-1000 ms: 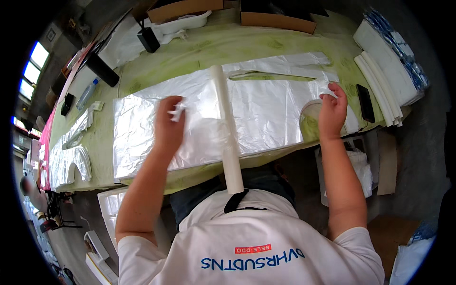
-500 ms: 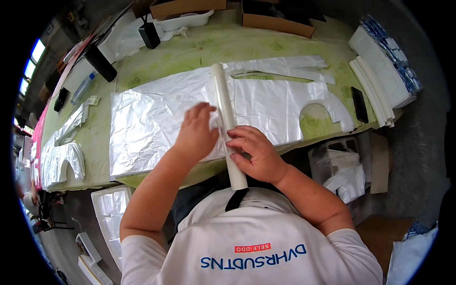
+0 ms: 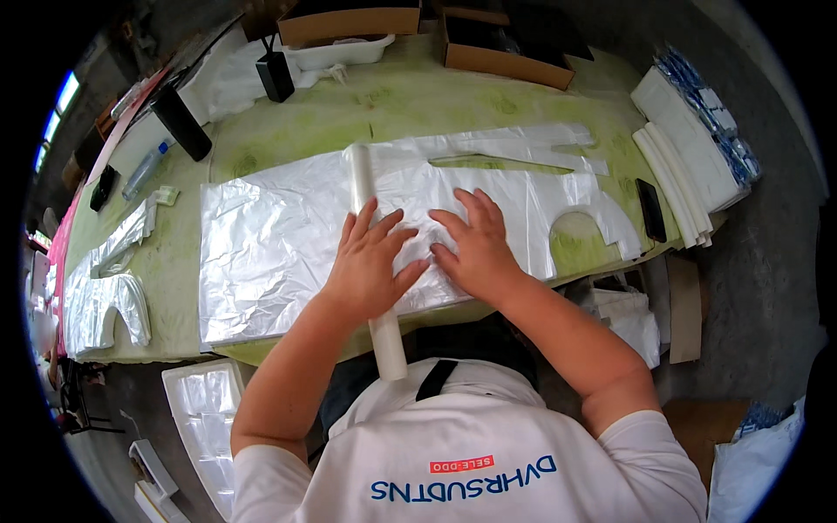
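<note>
A thin whitish plastic sheet [image 3: 261,253] lies spread on the table, wrinkled on its left half. Its right end has a rounded cut-out and long strips. Across it rests a pale tube-shaped roll [image 3: 389,344], its near end jutting past the table edge toward my shirt. My left hand [image 3: 370,268] lies over the roll, fingers spread, hiding its middle. Just right of the roll, my right hand [image 3: 478,248] is spread on the sheet with its fingertips down. The two thumbs are close together. Neither hand grips anything.
A black phone [image 3: 650,210] and white rolls [image 3: 671,186] lie at the right, beside stacked white packages [image 3: 689,131]. At the left are another folded plastic piece [image 3: 109,301], a bottle [image 3: 146,170] and a black cylinder [image 3: 181,124]. Cardboard boxes [image 3: 510,65] stand at the back.
The roll has shifted left and nearer to me. My right hand has left the roll and moved forward onto the sheet. My left hand has come down over the roll.
</note>
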Tool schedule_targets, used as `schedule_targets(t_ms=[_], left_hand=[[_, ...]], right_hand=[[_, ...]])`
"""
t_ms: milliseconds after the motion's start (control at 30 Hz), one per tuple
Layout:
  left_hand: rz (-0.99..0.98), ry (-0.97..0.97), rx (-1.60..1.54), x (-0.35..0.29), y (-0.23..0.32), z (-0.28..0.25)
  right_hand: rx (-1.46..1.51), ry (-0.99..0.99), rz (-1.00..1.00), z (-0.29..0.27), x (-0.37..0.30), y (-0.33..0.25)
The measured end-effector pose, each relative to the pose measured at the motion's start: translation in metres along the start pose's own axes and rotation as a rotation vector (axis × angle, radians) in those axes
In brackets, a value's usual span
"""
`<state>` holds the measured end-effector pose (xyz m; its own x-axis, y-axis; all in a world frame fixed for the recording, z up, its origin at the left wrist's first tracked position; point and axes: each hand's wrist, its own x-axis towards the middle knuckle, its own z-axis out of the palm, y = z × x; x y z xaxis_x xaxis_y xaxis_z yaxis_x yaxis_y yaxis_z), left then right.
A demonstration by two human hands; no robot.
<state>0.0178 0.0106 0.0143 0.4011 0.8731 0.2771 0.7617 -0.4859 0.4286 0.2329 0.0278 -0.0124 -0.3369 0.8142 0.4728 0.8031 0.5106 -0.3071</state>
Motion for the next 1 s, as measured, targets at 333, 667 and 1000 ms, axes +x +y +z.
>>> schedule_targets(t_ms=[333,667,1000], left_hand=[[-0.154,-0.093,0.032,-0.027,-0.020,-0.012],[-0.175,-0.019,-0.092,-0.032,-0.022,-0.010],[-0.176,-0.014,-0.058,-0.034,-0.023,-0.010]], right_hand=[[-0.183,-0.414,0.142,0.067,0.134,-0.006],[-0.489,-0.233,1.171,-0.103,0.070,0.312],[-0.262,0.093,0.092,-0.038,0.038,0.151]])
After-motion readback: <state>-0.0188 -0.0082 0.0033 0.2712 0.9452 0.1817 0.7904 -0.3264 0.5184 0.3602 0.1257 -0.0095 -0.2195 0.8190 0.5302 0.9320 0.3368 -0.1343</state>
